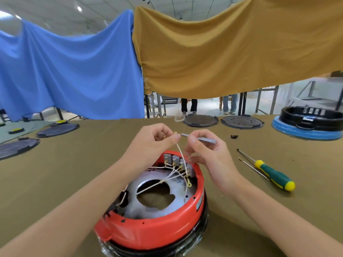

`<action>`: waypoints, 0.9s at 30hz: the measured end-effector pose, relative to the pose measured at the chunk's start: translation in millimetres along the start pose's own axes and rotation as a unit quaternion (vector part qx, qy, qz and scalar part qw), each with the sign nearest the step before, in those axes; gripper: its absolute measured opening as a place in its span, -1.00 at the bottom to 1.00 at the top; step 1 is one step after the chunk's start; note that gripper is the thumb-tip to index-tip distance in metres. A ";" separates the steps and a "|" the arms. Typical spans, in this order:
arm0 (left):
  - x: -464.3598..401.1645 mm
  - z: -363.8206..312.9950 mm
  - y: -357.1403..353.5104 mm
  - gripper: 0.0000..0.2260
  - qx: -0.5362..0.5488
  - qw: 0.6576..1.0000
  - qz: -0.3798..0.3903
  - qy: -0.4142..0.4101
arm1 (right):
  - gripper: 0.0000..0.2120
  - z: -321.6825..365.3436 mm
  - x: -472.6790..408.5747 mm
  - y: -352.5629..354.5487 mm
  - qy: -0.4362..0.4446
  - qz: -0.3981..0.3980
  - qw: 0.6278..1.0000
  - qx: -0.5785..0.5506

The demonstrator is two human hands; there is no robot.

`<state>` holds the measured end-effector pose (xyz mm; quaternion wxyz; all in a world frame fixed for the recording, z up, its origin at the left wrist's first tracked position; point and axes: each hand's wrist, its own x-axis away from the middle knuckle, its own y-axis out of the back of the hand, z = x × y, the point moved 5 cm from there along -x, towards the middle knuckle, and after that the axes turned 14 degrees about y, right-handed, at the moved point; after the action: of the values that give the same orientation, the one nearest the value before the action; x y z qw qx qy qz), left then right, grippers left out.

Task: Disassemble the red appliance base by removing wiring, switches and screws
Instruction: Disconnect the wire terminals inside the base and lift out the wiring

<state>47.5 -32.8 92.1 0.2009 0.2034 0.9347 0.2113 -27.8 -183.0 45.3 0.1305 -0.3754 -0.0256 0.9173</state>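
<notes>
The red appliance base (163, 230) lies upside down on the table in front of me, its silver inner plate and white wires (172, 175) exposed. A row of grey switches (175, 160) sits at its far rim. My left hand (154, 143) pinches a white wire with a brass terminal (176, 133), lifted above the base. My right hand (206, 154) holds a small grey tool (202, 139) whose tip meets that terminal.
Two screwdrivers lie to the right: one with a green and yellow handle (272, 175), one thin (250, 166). A small black part (234, 136) sits beyond them. Dark round plates (200, 120) and a black and blue base (308, 125) line the far edge.
</notes>
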 end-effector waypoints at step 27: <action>-21.4 18.7 7.7 -0.81 -0.126 0.989 0.046 0.061 | -0.91 -23.2 -13.7 79.4 -0.092 -0.234 0.960 0.125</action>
<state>76.3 -30.5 86.4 0.1579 0.2065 0.9005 0.3486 -19.8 -264.3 26.5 0.3839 -0.2536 -0.0099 0.8878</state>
